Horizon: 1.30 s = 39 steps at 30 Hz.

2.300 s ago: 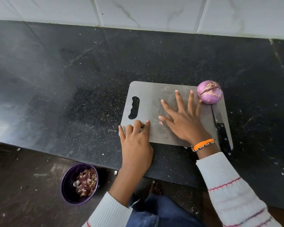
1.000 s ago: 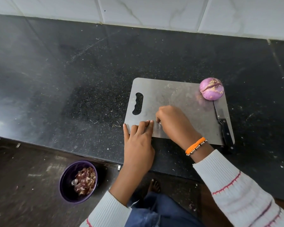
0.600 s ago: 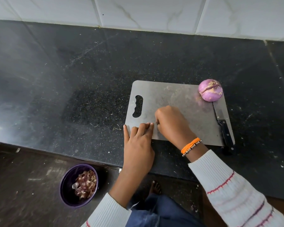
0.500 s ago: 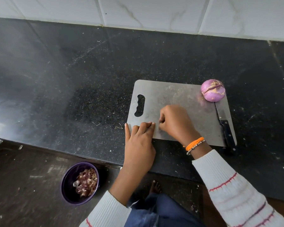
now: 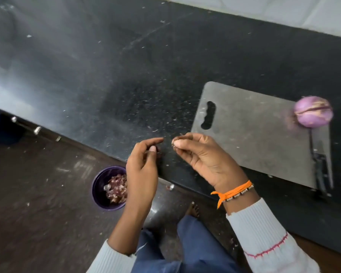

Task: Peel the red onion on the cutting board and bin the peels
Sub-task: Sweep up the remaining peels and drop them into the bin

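The peeled red onion (image 5: 313, 112), purple with a slit across its top, sits at the far right corner of the grey cutting board (image 5: 254, 138). Both hands hover off the board, over the counter's front edge. My right hand (image 5: 207, 158) pinches small dark peel scraps at its fingertips. My left hand (image 5: 142, 166) is half curled just left of it, fingertips almost meeting the right hand's; what lies in its palm is hidden. Below the left hand, a purple bin (image 5: 98, 191) stands on the floor with onion peels in it.
A black-handled knife (image 5: 321, 166) lies along the board's right edge, blade tip under the onion. The black counter (image 5: 146, 75) is speckled with fine crumbs. White wall tiles run behind it. My bare foot (image 5: 193, 209) and blue trousers are below the counter edge.
Both hands have lifted off the board's near edge and moved left, out over the counter's edge above the bin. My view has swung left and down. Onion and knife stay put.
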Tool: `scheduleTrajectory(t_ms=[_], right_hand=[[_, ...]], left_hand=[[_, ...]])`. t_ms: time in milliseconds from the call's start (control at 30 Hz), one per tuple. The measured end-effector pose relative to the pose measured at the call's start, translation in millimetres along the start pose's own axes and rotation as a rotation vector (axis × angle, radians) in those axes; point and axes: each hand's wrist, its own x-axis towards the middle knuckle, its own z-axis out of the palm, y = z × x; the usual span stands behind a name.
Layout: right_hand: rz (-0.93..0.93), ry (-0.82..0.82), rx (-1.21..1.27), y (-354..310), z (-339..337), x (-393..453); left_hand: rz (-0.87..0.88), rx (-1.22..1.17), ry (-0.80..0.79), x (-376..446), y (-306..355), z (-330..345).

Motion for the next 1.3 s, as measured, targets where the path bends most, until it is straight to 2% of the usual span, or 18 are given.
scheduleTrajectory(t_ms=[100, 200, 367, 500, 667, 867, 1100, 1200, 1300], right_hand=[[0.103, -0.133, -0.037, 38.6, 40.0, 13.2], [0.154, -0.2, -0.132, 78.6, 80.0, 34.1], [0.163, -0.161, -0.433, 161.8, 134.0, 83.9], [0.208, -0.057, -0.611, 247.3, 152.2, 136.9], [0.292, 0.112, -0.73, 355.3, 138.7, 211.0], [0.228, 0.3, -1.011, 463.6, 86.5, 305.2], [0.066, 0.199, -1.572, 517.3, 54.7, 355.6], [-0.031, 0.188, -1.652, 520.2, 50.7, 358.0], [0.022, 0.045, -1.655, 519.8, 49.2, 360.2]], left_hand=[[-0.083, -0.086, 0.12, -1.2, -17.5, -41.7], [-0.162, -0.122, 0.207, 3.2, -49.7, -86.8], [-0.406, -0.189, 0.243, 21.2, -144.3, -166.1], [-0.596, -0.226, 0.269, 33.3, -218.5, -211.0], [-0.76, -0.3, 0.324, 52.3, -311.0, -242.3], [-0.863, -0.303, 0.411, 61.8, -439.0, -242.2], [-0.929, -0.25, 0.319, 49.3, -520.6, -220.6], [-0.915, -0.237, 0.296, 46.5, -527.8, -218.5], [-0.921, -0.243, 0.273, 46.9, -524.1, -219.3]])
